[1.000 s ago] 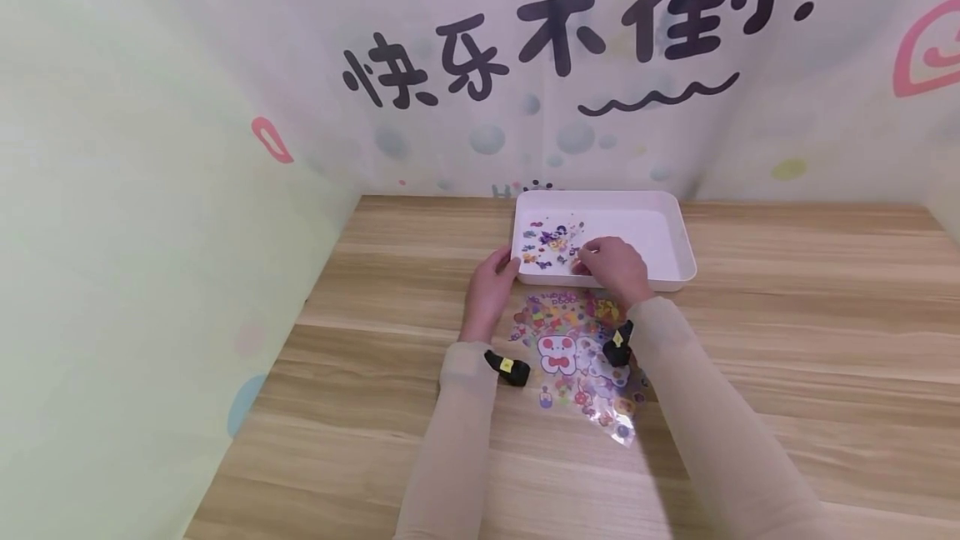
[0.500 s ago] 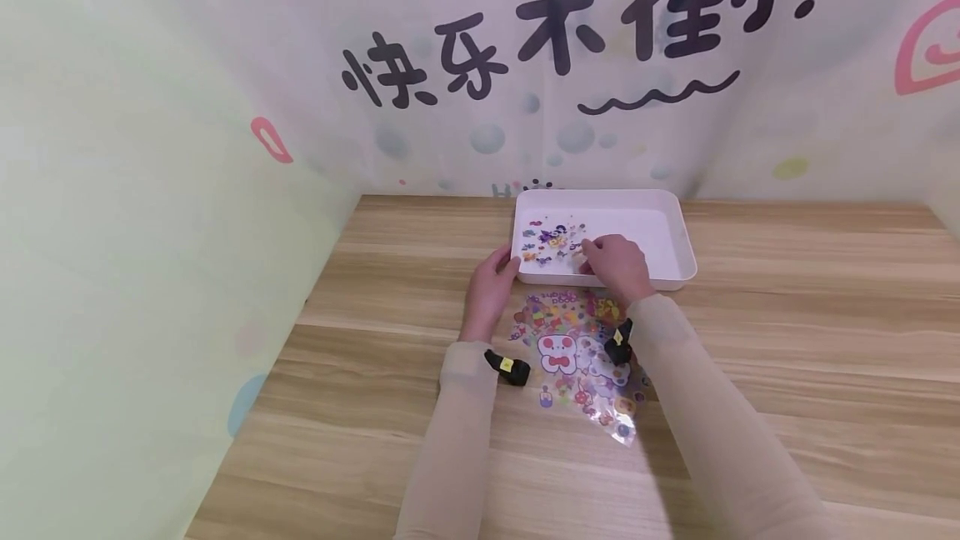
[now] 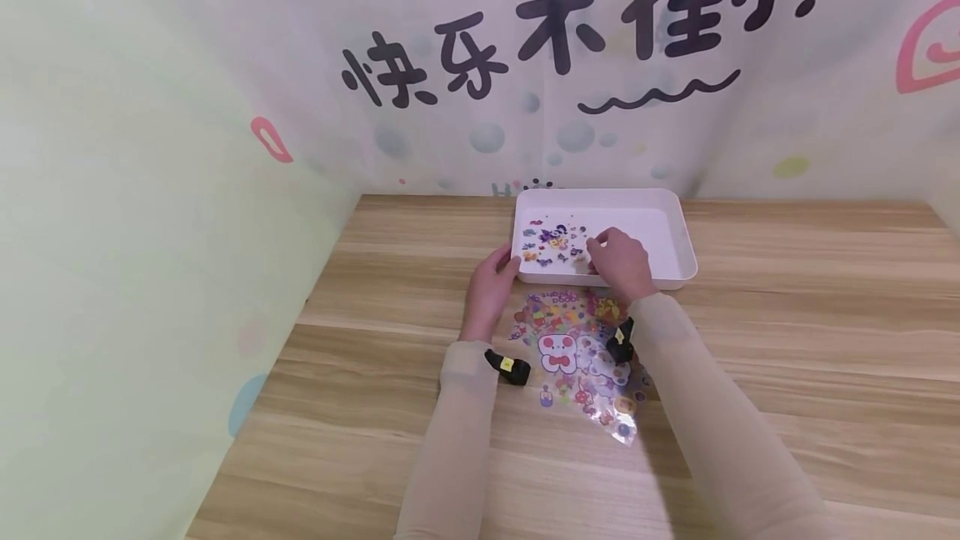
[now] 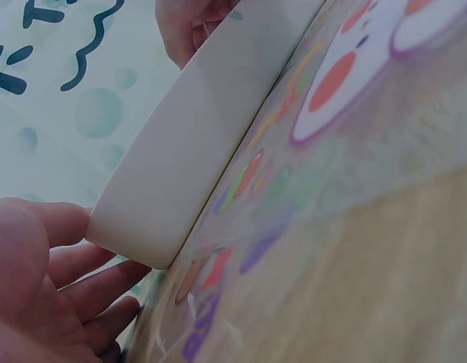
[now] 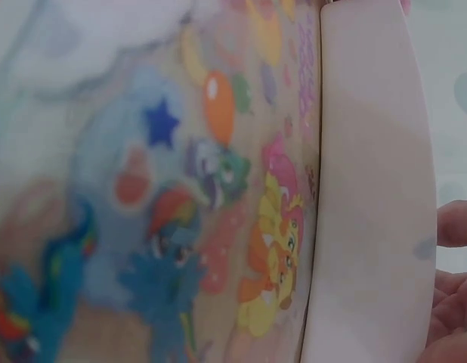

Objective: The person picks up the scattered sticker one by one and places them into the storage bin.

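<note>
A white rectangular tray (image 3: 660, 280) sits at the back of the wooden table, with small colourful sticker-like pieces (image 3: 553, 238) scattered over its left part. My left hand (image 3: 489, 294) holds the tray's front left corner. In the left wrist view its thumb touches the corner edge and the other fingers lie along the side. Inside the tray my right hand (image 3: 619, 261) reaches over the front wall, fingers bent down just right of the pieces. Its fingertips are partly hidden, and I cannot tell whether a piece is between them.
A clear plastic bag (image 3: 558, 357) printed with cartoon figures lies flat in front of the tray, partly under the right forearm. Wood-grain tabletop (image 3: 810, 340) extends to both sides. A printed cloth wall (image 3: 450, 140) stands right behind the tray.
My right hand has shifted slightly right and back inside the tray, exposing pieces that were under its fingertips. My left hand stays at the corner.
</note>
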Available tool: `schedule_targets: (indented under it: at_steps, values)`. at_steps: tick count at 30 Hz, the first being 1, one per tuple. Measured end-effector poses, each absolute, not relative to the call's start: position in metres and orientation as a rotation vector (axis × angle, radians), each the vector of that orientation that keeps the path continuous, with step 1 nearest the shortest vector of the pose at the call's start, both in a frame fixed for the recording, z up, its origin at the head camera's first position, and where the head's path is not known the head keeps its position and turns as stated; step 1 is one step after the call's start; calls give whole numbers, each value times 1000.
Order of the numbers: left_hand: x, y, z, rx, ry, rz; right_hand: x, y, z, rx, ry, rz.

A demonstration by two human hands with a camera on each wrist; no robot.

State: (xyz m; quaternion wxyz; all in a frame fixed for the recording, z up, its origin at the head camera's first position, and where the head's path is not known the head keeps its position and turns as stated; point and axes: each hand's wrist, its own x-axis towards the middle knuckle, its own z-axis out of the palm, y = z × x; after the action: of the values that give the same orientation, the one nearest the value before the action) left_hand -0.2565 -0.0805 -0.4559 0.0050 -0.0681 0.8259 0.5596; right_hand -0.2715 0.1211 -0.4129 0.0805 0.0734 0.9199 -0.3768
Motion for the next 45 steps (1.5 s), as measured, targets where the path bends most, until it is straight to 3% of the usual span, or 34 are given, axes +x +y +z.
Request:
schedule_targets:
  at_steps: [20,32,40,45]
  values:
    - [-255,-81,-455,-237,2575,1752,-270,123,-423,180,2677,-1451]
    - [-255,-79,-455,-228,2582,1748,-262,135,-420,-59,2658,-1632]
    - [-254,-79,-454,-214,2576,1761,-247,145,-410,-61,2648,-1687]
    - [-254,-79,-454,-221,2574,1757,-254,160,-438,-43,2734,-1623]
